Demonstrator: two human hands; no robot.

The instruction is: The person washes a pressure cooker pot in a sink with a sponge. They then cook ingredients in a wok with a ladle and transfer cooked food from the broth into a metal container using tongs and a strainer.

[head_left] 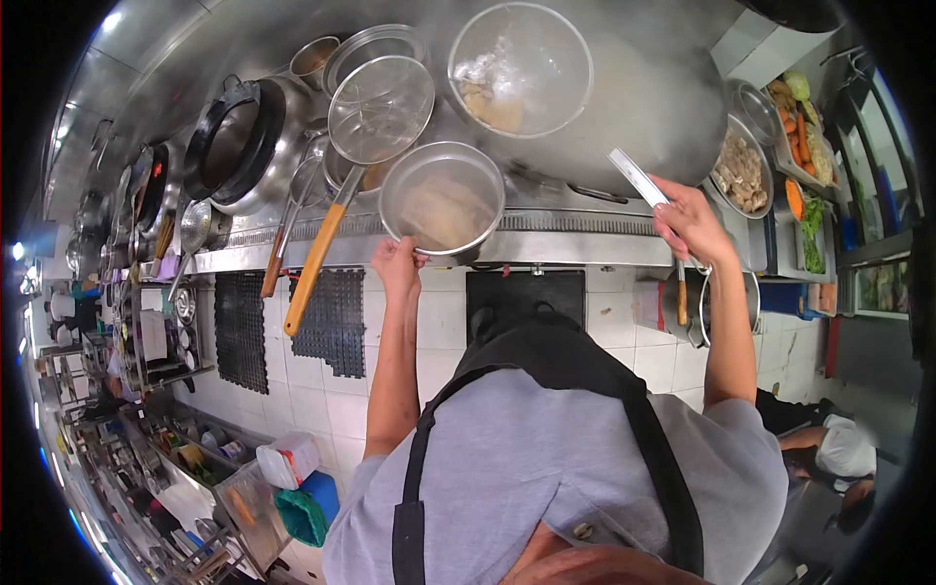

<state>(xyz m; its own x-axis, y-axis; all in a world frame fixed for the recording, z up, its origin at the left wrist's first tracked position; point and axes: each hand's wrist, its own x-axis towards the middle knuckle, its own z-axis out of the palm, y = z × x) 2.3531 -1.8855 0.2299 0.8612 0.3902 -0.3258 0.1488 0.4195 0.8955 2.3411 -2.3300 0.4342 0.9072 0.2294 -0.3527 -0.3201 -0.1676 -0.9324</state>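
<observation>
My left hand grips the near rim of a round metal bowl with pale, cloudy contents. In my right hand is a flat silver metal handle, pointing up and to the left toward the steam. Beyond the bowl, a clear round container or strainer with pale pieces in its lower left part sits at the edge of a large steaming wok. Steam blurs the wok's inside. A mesh strainer with a long wooden handle lies just left of the bowl.
Left along the counter are a dark-rimmed pot and several ladles. At right stand a bowl of chopped pieces and trays with carrots and greens. Another person is at the lower right. Black mats lie on the floor.
</observation>
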